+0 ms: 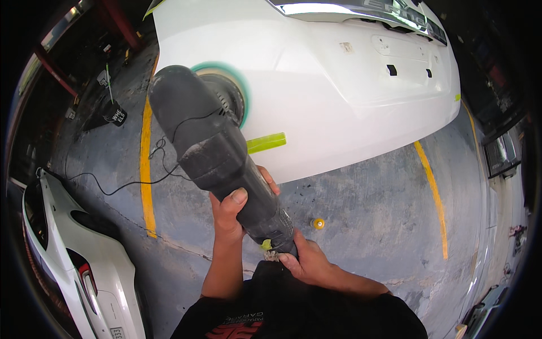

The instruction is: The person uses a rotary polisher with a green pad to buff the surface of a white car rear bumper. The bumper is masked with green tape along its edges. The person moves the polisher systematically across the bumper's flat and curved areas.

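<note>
A black power polisher (217, 150) slants from my waist up to a white car tailgate panel (316, 107). Its round pad with a teal rim (247, 90) lies against the panel's left part, and the rim looks smeared as if spinning. My left hand (231, 212) is wrapped round the middle of the polisher's body, thumb on top. At the rear end, my right hand (305, 259) grips the handle. A strip of yellow-green tape (267, 142) sticks to the panel beside the tool. Whether the pad's whole face touches the paint is hidden.
A black cord (113, 191) runs over the grey floor at left. A white car (107, 271) stands at lower left. A yellow-capped bottle (318, 224) is on the floor below the panel. Black buckets (114, 113) stand at far left. Yellow lines (146, 169) mark the floor.
</note>
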A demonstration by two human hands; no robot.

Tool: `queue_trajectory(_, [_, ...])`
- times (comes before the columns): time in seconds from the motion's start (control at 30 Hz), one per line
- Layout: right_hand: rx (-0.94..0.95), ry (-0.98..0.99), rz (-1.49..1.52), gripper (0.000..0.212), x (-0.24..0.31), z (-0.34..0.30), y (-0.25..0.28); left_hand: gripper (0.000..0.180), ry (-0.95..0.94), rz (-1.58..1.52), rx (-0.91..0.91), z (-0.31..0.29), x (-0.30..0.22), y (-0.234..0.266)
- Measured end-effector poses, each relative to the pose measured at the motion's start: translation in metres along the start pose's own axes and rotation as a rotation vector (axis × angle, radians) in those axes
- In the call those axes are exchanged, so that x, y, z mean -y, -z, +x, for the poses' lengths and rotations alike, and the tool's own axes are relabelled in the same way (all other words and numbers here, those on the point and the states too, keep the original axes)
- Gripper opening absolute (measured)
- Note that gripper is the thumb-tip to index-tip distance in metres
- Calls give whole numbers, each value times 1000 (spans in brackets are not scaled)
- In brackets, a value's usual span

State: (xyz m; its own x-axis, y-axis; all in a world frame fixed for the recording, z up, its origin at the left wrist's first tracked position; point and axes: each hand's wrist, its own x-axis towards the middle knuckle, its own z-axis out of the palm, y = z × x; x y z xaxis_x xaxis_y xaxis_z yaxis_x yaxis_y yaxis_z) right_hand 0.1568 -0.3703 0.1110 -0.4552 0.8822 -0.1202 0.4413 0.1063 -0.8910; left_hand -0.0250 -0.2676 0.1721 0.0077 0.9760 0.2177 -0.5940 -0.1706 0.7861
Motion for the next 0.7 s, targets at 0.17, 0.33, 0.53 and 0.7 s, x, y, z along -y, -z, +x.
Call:
queue_trajectory(0.17, [-178,-33,319,74,-36,-31,15,57,159,42,121,13,25,-43])
queue_trajectory(0.33, [-273,118,379,65,-36,-25,-1,53,97,98,106,11,25,-45])
queue_trajectory(0.53, [-130,71,57,79,-40,-4,-14,48,63,0,86,9,3,-5])
queue_trajectory(0.7, [9,75,-66,81,2,27,-2,83,-50,40,9,3,-2,28])
